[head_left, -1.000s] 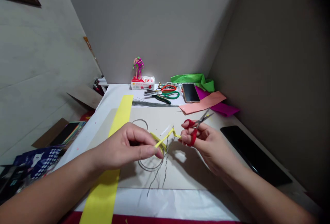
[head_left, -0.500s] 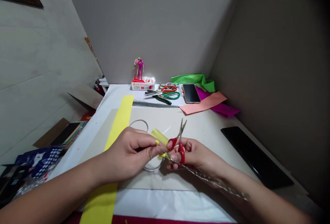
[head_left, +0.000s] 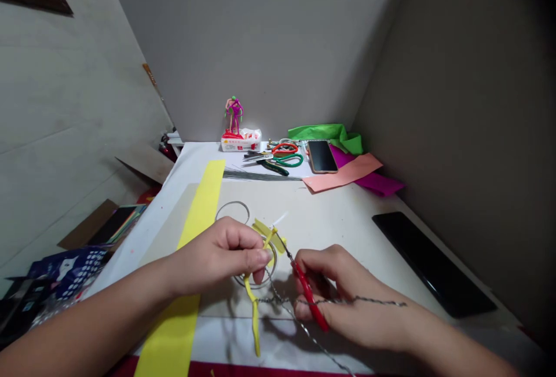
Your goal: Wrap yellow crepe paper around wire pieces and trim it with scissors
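Observation:
My left hand (head_left: 223, 261) pinches a wire frame between thumb and fingers. Its twisted grey wires (head_left: 313, 339) trail right and toward me, and yellow wrapping (head_left: 255, 328) covers one dangling limb and an upper end. My right hand (head_left: 347, 293) has its fingers in the red handles of small scissors (head_left: 309, 293). The blades point up and left, their tips at the yellow upper end; whether they touch it I cannot tell. Just behind lies a folded yellow piece (head_left: 278, 239). Beneath my left hand are round tape rolls (head_left: 256, 285), partly hidden.
A long yellow strip (head_left: 202, 200) runs down the left of the table. At the back are a small colourful figure (head_left: 235, 112) on a tissue pack (head_left: 241, 142), green-handled scissors (head_left: 290, 160), a phone (head_left: 322, 157), and salmon paper (head_left: 345, 173). A black slab (head_left: 430, 261) lies right.
My right hand has let go of the frame and moved right and nearer, turning the scissors from upright to point at its yellow end. The yellow-wrapped limb now hangs below my left hand.

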`<action>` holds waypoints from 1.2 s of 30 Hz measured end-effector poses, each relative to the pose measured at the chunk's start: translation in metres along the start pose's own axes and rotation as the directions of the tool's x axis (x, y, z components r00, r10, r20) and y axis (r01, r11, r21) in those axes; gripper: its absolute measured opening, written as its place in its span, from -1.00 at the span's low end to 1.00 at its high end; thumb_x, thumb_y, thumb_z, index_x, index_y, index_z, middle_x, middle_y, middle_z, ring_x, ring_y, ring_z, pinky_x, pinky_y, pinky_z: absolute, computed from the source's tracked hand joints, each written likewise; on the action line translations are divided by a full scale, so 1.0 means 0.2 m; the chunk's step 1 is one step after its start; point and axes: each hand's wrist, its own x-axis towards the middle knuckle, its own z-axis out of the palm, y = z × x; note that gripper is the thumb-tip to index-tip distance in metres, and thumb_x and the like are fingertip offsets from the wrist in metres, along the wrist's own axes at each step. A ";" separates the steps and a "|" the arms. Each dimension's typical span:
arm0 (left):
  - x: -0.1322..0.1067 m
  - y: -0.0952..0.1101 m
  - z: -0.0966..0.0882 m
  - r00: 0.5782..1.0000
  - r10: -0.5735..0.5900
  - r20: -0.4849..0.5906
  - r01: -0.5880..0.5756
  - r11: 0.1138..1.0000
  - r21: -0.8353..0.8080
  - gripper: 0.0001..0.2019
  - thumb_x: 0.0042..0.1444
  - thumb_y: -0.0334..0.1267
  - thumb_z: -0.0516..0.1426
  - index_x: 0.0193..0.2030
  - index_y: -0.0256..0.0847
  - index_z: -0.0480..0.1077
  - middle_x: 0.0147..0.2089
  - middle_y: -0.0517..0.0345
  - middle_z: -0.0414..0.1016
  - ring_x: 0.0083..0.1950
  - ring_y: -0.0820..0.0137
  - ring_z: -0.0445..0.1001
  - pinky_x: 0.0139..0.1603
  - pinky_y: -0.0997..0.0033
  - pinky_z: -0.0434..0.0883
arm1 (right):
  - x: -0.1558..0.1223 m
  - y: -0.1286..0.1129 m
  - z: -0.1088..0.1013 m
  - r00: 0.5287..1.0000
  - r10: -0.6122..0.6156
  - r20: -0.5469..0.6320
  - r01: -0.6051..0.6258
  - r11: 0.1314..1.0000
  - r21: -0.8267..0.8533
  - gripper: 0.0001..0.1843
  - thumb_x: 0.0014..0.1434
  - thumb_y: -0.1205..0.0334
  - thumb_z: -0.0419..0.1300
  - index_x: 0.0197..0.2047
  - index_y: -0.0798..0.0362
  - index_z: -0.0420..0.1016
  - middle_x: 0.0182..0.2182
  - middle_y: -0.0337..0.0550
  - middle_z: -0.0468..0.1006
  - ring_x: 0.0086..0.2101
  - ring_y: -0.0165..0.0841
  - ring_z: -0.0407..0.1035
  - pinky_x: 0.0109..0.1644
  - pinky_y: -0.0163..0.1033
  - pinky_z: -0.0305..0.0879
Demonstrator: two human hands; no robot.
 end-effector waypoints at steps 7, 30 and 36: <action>0.03 -0.02 0.01 0.998 -0.046 0.051 0.049 0.998 -0.050 -0.67 0.13 -0.18 0.10 -0.59 -0.29 0.39 -0.58 0.18 0.33 -0.51 0.49 0.22 -0.47 0.51 0.17 | -0.01 0.05 -0.01 1.000 -0.001 0.002 0.002 0.996 -0.087 -0.66 0.06 0.20 0.24 -0.53 0.05 0.12 -0.62 -0.41 0.07 -0.55 -0.51 -0.09 -0.55 -0.37 -0.13; 0.03 -0.04 -0.01 0.987 -0.118 0.106 0.122 0.992 -0.035 -0.68 0.10 -0.17 0.11 -0.60 -0.29 0.31 -0.60 0.25 0.25 -0.53 0.52 0.16 -0.46 0.50 0.13 | -0.02 0.03 -0.02 0.997 0.065 0.050 -0.054 0.980 -0.191 -0.61 0.13 0.01 0.20 -0.52 0.05 0.14 -0.62 -0.39 0.13 -0.55 -0.50 -0.03 -0.54 -0.37 -0.07; 0.03 -0.03 0.01 0.986 -0.131 0.101 0.135 0.990 -0.033 -0.68 0.09 -0.18 0.11 -0.61 -0.29 0.29 -0.61 0.26 0.23 -0.54 0.53 0.14 -0.47 0.51 0.12 | -0.02 0.03 -0.02 0.995 0.079 0.055 -0.067 0.980 -0.188 -0.54 0.16 -0.11 0.14 -0.53 0.05 0.13 -0.63 -0.39 0.13 -0.55 -0.50 -0.01 -0.54 -0.38 -0.06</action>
